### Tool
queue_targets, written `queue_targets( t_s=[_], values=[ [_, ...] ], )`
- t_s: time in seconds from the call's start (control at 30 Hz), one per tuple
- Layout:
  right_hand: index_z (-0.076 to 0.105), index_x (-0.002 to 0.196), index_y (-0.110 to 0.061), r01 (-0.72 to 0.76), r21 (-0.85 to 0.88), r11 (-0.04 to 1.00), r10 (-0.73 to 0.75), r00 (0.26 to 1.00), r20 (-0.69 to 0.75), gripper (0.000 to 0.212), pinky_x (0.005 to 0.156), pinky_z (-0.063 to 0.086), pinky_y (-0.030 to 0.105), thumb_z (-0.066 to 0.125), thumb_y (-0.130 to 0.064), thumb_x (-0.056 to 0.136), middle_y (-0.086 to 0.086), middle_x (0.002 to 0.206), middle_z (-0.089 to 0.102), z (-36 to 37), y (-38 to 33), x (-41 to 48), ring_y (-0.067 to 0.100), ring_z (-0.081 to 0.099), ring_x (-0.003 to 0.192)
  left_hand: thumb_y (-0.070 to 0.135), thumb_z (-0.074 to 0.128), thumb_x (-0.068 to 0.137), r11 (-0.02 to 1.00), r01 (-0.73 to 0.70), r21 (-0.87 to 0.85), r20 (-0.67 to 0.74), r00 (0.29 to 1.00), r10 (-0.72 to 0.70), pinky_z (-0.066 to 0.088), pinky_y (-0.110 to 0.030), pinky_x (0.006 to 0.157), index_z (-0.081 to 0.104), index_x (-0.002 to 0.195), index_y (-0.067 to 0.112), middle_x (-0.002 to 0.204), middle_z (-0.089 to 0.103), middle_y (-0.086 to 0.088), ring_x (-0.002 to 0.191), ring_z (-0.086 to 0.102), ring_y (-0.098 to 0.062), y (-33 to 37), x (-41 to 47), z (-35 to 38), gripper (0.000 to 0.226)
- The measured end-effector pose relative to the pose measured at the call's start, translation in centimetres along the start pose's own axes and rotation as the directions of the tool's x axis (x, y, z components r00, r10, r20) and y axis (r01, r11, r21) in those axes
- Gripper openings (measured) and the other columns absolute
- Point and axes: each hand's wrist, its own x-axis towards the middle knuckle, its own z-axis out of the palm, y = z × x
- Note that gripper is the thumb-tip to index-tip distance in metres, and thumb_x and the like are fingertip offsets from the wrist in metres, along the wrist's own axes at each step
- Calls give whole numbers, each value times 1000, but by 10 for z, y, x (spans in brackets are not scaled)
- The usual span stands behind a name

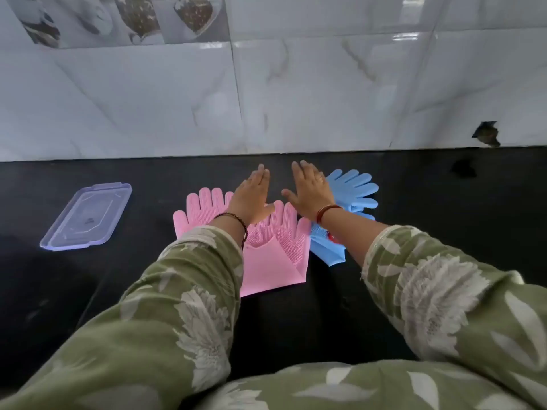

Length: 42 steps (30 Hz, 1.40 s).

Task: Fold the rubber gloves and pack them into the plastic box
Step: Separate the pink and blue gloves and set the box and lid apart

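Observation:
Two pink rubber gloves (272, 250) lie flat on the black counter, fingers pointing to the wall, one partly over the other. Blue rubber gloves (353, 187) lie just to their right, fingers fanned out. My left hand (251, 196) hovers flat over the pink gloves' fingers, open and holding nothing. My right hand (310, 190) is stretched out flat between the pink and blue gloves, fingers apart, empty. A clear plastic lid (85, 216) lies on the counter at the left. The box itself is not in view.
The black counter (444, 202) ends at a white marble-tiled wall (266, 99). A small dark hole (487, 133) marks the wall at the right. My green patterned sleeves fill the foreground.

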Motion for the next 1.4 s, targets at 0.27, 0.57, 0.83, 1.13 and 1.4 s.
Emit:
queue_targets(
  t_s=[0.27, 0.57, 0.83, 1.13, 1.4],
  values=[
    [31, 140, -12, -92, 14, 996, 91, 994, 60, 50, 105, 35, 46, 32, -36, 96, 12, 135, 49, 35, -4, -33, 31, 47, 123, 30, 50, 90, 990, 1, -144, 14, 1000, 1, 51, -39, 76, 53, 98, 7, 94, 56, -9, 83, 55, -26, -1, -24, 19, 24],
    [54, 84, -15, 9, -208, 978, -16, 999, -33, 44, 77, 45, 36, 27, -47, 98, 6, 76, 68, 29, 29, -43, 25, 62, 71, 18, 42, 95, 994, -41, -105, -71, 997, 33, 35, -28, 52, 39, 85, 11, 75, 46, -6, 55, 44, -20, 17, -14, 36, 13],
    [51, 70, -15, 50, -95, 994, -52, 998, -23, 46, 60, 44, 31, 34, -48, 97, 2, 63, 53, -5, 59, -26, 22, 54, 60, 21, 48, 94, 963, 16, -267, -142, 988, -56, 43, -27, 56, 46, 89, 11, 82, 58, -8, 61, 54, -20, 36, 14, 42, 12],
    [56, 83, -11, -47, -31, 998, 40, 981, -190, 36, 74, 40, 38, 44, -44, 93, 9, 87, 58, -30, 44, 13, 30, 58, 85, 27, 48, 90, 967, 51, -251, -97, 992, -78, 39, -30, 59, 50, 97, 17, 90, 62, -5, 66, 53, -21, 29, 29, 43, 12],
    [51, 126, -7, -381, -372, 846, 482, 845, 232, 41, 98, 40, 50, 52, -17, 87, 18, 133, 48, -29, 64, 13, 38, 45, 122, 21, 46, 87, 955, 93, -283, -43, 993, -109, 43, -32, 66, 53, 101, 15, 99, 64, -8, 81, 60, -30, 3, 14, 31, 17]
  ],
)
